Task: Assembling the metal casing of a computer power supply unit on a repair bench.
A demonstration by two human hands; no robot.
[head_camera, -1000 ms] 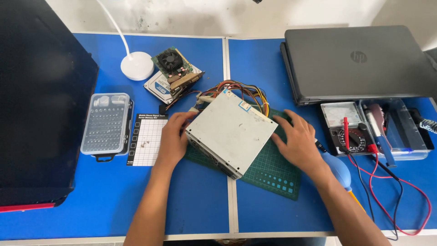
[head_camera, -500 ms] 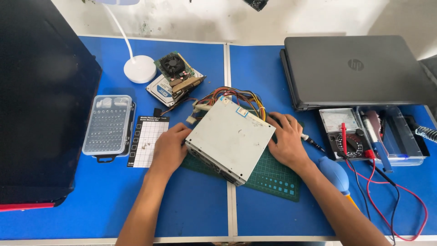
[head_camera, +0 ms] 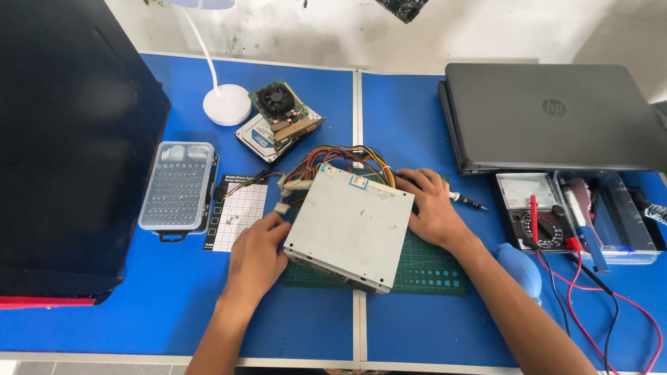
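Power supply (head_camera: 351, 232) on cutting mat (head_camera: 424, 267), bit case (head_camera: 177, 184) left, laptop (head_camera: 556, 114) behind right

lamp head (head_camera: 198, 3): cut off at top | computer case (head_camera: 62, 146): cropped left | cutting mat (head_camera: 431, 267): mostly hidden under power supply (head_camera: 351, 226)

A grey metal power supply (head_camera: 351, 232) with multicoloured wires (head_camera: 338, 158) lies on a green gridded cutting mat (head_camera: 431, 264), over a blue table (head_camera: 160, 305). The lamp base (head_camera: 227, 105) is white, the laptop (head_camera: 556, 114) dark grey, and the multimeter leads (head_camera: 590, 292) red and black.
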